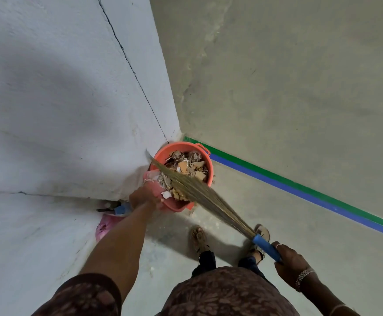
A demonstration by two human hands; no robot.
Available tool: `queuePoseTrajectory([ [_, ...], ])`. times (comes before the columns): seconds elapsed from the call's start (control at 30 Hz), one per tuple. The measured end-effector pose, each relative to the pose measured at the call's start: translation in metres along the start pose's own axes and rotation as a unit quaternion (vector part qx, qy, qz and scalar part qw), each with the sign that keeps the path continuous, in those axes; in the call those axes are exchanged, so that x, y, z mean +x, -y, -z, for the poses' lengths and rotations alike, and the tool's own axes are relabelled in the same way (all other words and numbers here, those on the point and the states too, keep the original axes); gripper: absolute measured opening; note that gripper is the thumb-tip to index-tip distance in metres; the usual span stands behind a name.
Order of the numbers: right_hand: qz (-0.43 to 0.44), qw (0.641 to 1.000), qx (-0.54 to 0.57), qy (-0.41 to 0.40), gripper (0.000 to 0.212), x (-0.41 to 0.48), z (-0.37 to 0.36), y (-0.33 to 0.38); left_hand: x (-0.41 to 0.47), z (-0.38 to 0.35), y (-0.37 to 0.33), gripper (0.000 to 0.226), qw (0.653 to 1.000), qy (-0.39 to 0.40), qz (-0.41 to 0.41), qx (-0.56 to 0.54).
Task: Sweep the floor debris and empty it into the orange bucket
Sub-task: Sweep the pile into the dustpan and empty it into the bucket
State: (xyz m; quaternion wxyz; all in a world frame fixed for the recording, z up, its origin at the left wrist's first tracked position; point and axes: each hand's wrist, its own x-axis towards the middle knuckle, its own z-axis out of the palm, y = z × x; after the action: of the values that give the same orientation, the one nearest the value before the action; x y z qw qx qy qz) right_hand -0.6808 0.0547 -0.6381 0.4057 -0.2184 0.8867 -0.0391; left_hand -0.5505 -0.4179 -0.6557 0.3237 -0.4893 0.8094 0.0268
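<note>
Looking straight down at an orange bucket point(209, 172) standing on the concrete floor point(322, 247), tucked into the foot of a pale wall point(60, 99), beside green and blue floor tape point(300, 194). Holding a coral dustpan point(176, 206) in the left hand point(143, 198), fingers curled round its near edge, tipping it against the bucket's near rim. Gripping the blue handle point(266, 247) of a grass broom point(199, 192) in the right hand point(293, 267), fingers wrapped fully round, laying the bristles across pan and bucket. Judging this to be the emptying step: raking debris point(186, 165) of pale chips, tan scraps and dust out of the pan into a bucket looking close to full.

Risking spillage from here: pushing too hard with the long bristles and flicking chips over the far rim or down beside the wall; sliding the pan off the rim and dropping its load on the floor; nudging the bucket sideways. Risking overflow too, with the heap sitting near the rim.

Struggling to separate pan from bucket, given nearly the same colour. Not seeing the left fingertips, tucked behind the pan. Not making out a pink bundle point(105, 224) and a small blue object point(122, 210) at the wall's foot, partly behind the left forearm.
</note>
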Motion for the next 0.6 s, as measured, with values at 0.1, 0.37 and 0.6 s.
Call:
queuePoseTrajectory([
  [0.1,-0.017,0.999,0.016,-0.025,0.041,0.003,0.005,0.001,-0.001,0.003,0.003,0.029,1.0,0.003,-0.012,0.009],
  [0.37,-0.017,0.997,0.06,-0.055,0.042,0.002,0.015,0.003,0.004,0.004,-0.001,0.048,1.0,0.014,0.005,0.003],
  [0.6,0.03,0.999,0.029,-0.01,0.055,-0.011,0.005,0.01,0.018,-0.008,0.001,0.023,0.999,-0.017,-0.011,-0.034],
])
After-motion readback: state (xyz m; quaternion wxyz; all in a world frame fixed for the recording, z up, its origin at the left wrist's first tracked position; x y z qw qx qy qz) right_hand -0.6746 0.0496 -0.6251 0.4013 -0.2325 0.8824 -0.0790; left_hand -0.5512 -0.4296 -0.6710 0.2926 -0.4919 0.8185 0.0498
